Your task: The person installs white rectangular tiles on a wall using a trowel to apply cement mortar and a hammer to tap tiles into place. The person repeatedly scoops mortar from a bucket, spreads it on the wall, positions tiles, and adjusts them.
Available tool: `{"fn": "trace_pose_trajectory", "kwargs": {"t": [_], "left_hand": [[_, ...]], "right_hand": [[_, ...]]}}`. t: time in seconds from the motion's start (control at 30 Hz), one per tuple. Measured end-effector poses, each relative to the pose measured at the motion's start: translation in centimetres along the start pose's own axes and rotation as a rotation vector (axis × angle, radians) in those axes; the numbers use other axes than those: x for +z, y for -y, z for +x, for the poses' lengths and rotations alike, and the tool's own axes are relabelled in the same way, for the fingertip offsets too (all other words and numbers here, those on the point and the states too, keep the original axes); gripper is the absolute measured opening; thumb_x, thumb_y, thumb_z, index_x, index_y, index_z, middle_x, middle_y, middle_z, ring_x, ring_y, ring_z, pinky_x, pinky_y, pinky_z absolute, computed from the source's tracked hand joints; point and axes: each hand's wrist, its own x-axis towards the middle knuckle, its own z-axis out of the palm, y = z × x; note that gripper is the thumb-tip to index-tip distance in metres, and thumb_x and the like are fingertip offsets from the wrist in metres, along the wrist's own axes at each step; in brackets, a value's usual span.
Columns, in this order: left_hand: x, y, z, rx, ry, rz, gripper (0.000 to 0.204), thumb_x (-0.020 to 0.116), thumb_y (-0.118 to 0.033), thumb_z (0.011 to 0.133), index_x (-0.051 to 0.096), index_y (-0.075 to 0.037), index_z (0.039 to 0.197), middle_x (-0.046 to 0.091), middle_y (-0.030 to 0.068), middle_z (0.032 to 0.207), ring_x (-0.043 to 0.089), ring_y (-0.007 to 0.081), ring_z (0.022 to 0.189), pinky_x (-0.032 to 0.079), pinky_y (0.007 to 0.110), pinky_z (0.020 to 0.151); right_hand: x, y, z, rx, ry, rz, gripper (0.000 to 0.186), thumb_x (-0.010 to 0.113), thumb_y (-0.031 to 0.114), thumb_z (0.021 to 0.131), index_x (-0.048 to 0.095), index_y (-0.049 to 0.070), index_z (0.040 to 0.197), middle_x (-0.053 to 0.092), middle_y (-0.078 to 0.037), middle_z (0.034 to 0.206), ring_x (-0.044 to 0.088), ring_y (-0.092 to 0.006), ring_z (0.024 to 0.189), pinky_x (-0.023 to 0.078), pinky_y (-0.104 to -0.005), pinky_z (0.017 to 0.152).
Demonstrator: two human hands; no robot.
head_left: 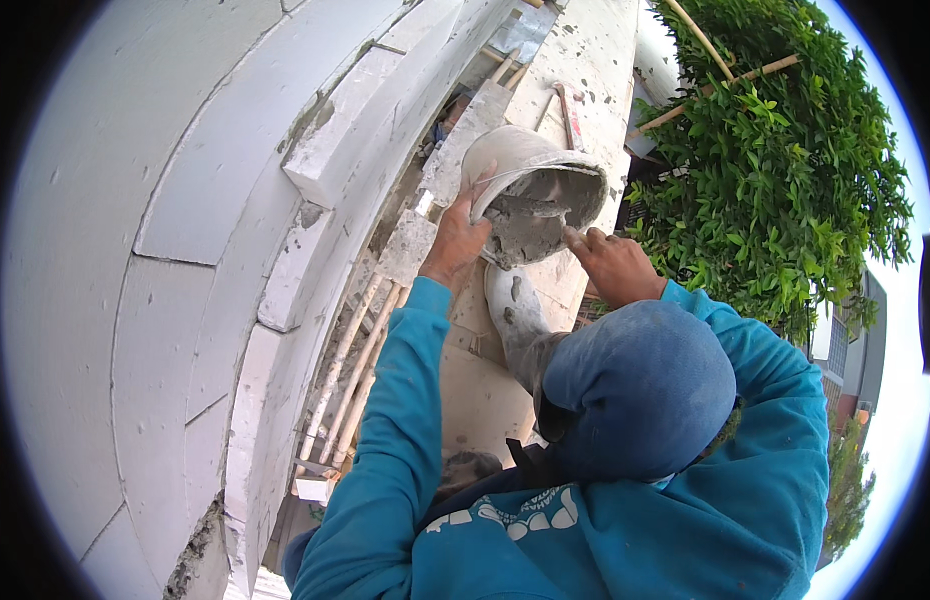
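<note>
My left hand (459, 238) grips the rim of a dusty whitish bucket (503, 152), thumb outside. The bucket is tilted with its mouth toward me. Wet grey mortar (520, 240) coats its inside and lies in its lower part. Across the mouth lies a mortar-covered tool, seemingly a trowel (530, 207). My right hand (617, 264) is closed at the tool's right end by the bucket's rim; its handle is mostly hidden by my fingers. Below the bucket, a dusty, grey-smeared boot (513, 300) shows on my bent leg.
A pale block wall (175, 320) with a stepped ledge fills the left. Bamboo poles (350, 370) run along its foot beside a mortar-spattered platform (595, 60). A red-and-white tool (569, 115) lies beyond the bucket. Leafy branches (775, 190) stand at right.
</note>
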Motion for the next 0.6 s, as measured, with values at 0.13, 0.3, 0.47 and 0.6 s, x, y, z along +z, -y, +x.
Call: {"fn": "trace_pose_trajectory", "kwargs": {"t": [0.13,0.3,0.47,0.6], "left_hand": [[-1.5,-1.0,0.4,-0.182,0.044,-0.059,0.066,0.06,-0.007,0.085,0.04,-0.018,0.147,0.04,0.0224,0.147,0.043,0.0346,0.133,0.036,0.038,0.11],[-0.4,-0.2,1.1,-0.113,-0.068,0.025,0.059,0.058,-0.031,0.096,0.038,-0.009,0.147,0.051,0.0167,0.139,0.047,0.0266,0.128,0.035,0.037,0.107],[1.3,0.4,2.0,-0.04,-0.119,-0.035,0.059,0.056,-0.034,0.096,0.038,-0.006,0.146,0.035,0.023,0.148,0.035,0.035,0.137,0.031,0.04,0.112],[2.9,0.0,1.7,0.009,-0.152,0.003,0.06,0.056,-0.033,0.096,0.038,-0.004,0.145,0.027,0.0265,0.152,0.027,0.0395,0.142,0.029,0.041,0.114]], "right_hand": [[-1.8,-1.6,-2.4,0.096,0.106,0.126,0.061,0.062,0.015,0.082,0.042,0.001,0.138,0.06,-0.02,0.097,0.066,-0.0357,0.08,0.054,-0.0447,0.071],[0.8,-0.6,-5.6,0.198,-0.234,0.993,0.047,0.059,0.029,0.093,0.053,0.001,0.13,0.061,-0.012,0.081,0.061,-0.0215,0.07,0.049,-0.0389,0.063],[0.8,1.1,-4.6,0.355,0.019,1.133,0.043,0.054,0.031,0.097,0.059,-0.001,0.125,0.062,-0.011,0.078,0.058,-0.0164,0.071,0.048,-0.0363,0.066],[2.6,-4.1,-1.8,0.167,-0.046,0.793,0.037,0.056,0.027,0.095,0.062,0.003,0.122,0.068,-0.018,0.084,0.065,-0.0291,0.076,0.051,-0.041,0.07]]}}
